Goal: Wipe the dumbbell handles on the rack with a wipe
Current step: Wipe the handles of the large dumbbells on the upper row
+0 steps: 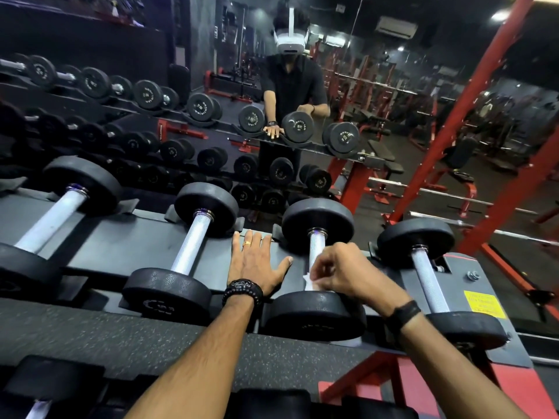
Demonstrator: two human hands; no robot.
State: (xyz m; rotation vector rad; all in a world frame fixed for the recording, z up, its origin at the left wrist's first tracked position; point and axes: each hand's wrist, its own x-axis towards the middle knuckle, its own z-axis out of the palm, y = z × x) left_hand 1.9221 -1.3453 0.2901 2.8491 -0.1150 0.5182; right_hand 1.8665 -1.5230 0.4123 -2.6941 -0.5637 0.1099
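Dumbbell handle (pixel 316 246), third along the rack's (pixel 145 246) top tier, has the right hand (pixel 338 272) curled round it over a white wipe (pixel 309 282) (left hand (pixel 257 263) flat, fingers spread on the rack), so I'd keep the wrap snug and stroke its full knurled length.

Beaded black bracelet (pixel 243 289), black wristband (pixel 405 313), gold ring (pixel 247 243)

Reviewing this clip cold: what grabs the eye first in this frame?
The right hand grips a white wipe round the handle of the third dumbbell, low and centre-right. Beside it the left hand lies flat on the black rack. Above, a mirror reflects the person.
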